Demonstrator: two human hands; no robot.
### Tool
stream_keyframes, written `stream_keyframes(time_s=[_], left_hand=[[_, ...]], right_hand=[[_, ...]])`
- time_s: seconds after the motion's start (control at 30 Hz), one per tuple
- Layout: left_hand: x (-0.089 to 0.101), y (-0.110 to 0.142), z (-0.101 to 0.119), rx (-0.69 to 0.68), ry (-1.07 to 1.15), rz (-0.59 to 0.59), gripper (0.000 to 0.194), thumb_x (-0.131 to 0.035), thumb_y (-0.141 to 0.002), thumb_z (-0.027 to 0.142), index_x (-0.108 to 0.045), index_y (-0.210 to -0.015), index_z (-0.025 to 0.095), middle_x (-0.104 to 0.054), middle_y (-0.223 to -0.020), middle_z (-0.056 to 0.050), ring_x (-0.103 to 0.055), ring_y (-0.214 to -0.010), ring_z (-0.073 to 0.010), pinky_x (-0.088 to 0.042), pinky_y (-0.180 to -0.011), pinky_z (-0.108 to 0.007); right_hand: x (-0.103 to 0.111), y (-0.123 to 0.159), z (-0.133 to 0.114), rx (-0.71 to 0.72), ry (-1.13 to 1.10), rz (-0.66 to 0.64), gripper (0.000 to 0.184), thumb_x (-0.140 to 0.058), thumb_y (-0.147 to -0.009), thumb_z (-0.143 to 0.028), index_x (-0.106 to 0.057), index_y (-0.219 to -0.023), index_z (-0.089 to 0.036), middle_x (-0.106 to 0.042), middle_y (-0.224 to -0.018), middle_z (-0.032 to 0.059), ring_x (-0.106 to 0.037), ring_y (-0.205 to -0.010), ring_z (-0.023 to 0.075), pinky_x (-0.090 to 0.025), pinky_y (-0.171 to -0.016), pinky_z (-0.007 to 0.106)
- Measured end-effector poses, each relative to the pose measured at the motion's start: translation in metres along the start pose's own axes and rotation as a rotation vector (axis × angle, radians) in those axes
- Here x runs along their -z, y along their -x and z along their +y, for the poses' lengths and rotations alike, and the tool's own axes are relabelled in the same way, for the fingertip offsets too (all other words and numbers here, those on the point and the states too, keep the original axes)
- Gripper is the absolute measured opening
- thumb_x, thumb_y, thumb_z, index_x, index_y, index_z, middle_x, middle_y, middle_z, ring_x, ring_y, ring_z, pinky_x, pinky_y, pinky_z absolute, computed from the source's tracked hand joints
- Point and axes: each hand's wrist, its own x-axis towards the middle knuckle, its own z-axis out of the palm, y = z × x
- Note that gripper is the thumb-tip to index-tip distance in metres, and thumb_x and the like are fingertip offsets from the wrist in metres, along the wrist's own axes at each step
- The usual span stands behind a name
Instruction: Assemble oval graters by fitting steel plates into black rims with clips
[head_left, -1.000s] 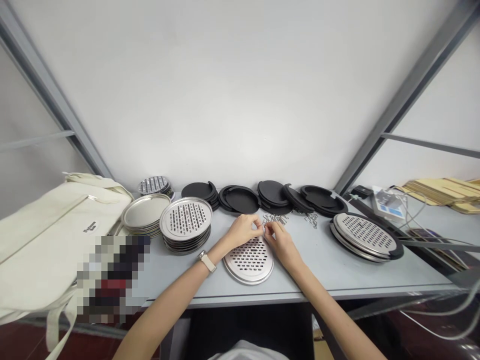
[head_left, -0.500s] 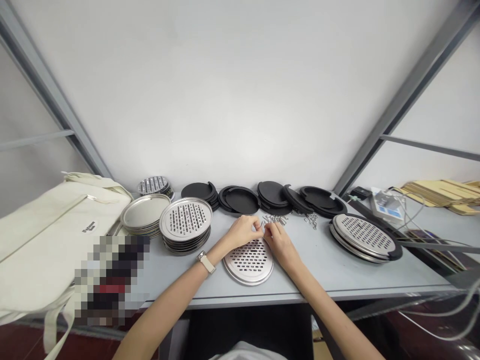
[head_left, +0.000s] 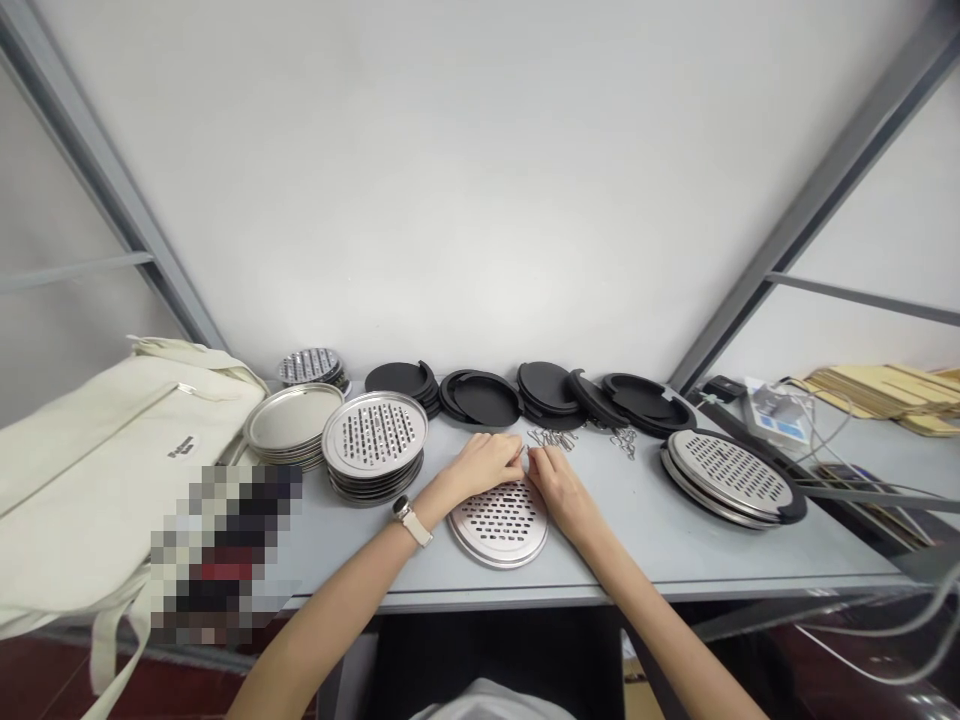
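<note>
A round perforated metal disc lies flat on the grey table in front of me. Both hands meet at its far rim. My left hand, with a watch on the wrist, has its fingers pinched together. My right hand is pinched too, fingertips touching those of the left. Whatever they pinch is too small to make out. A small pile of wire clips lies just beyond the fingertips.
Stacks of perforated discs and plain metal plates stand at the left, black round lids along the wall, a black-rimmed perforated disc stack at the right. A cream bag lies far left. Cables and boards sit far right.
The hands stay pinched together at the disc's far rim. The view has shifted slightly; nothing else has moved.
</note>
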Motion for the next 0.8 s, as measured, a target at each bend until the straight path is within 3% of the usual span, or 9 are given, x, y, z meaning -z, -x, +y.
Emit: stream_keyframes(time_s=[0.2,0.57,0.8], left_hand=[[-0.0032,0.0009,0.0033,-0.045,-0.194,-0.033,0.011,-0.045,-0.092,0.023,-0.052,-0.093,0.014,-0.061,-0.092,-0.009,-0.062,-0.078,-0.0215,-0.042,-0.068,-0.029],[-0.0039,-0.0029,0.0035,-0.03,-0.301,0.012,0.016,-0.037,-0.095,0.025,-0.047,-0.104,0.015,-0.059,-0.097,-0.007,-0.063,-0.079,-0.0186,-0.045,-0.065,-0.028],[-0.004,-0.0022,0.0051,-0.107,-0.349,0.006,0.015,-0.036,-0.095,0.021,-0.048,-0.102,0.015,-0.06,-0.095,-0.006,-0.064,-0.075,-0.019,-0.045,-0.061,-0.028]], right_hand=[[-0.0009,-0.0004,-0.0037,-0.01,0.027,0.002,0.018,-0.033,-0.095,-0.011,-0.046,-0.086,-0.02,-0.048,-0.083,0.0067,-0.05,-0.076,0.0227,-0.046,-0.07,0.036],[-0.0038,0.0005,0.0001,-0.067,-0.027,0.044,0.015,-0.035,-0.093,-0.012,-0.043,-0.084,-0.021,-0.048,-0.082,0.0062,-0.051,-0.076,0.0223,-0.048,-0.069,0.036],[-0.0054,0.0016,0.0013,-0.093,-0.07,0.05,0.013,-0.035,-0.094,-0.013,-0.043,-0.088,-0.021,-0.049,-0.086,0.007,-0.052,-0.079,0.023,-0.049,-0.07,0.037]])
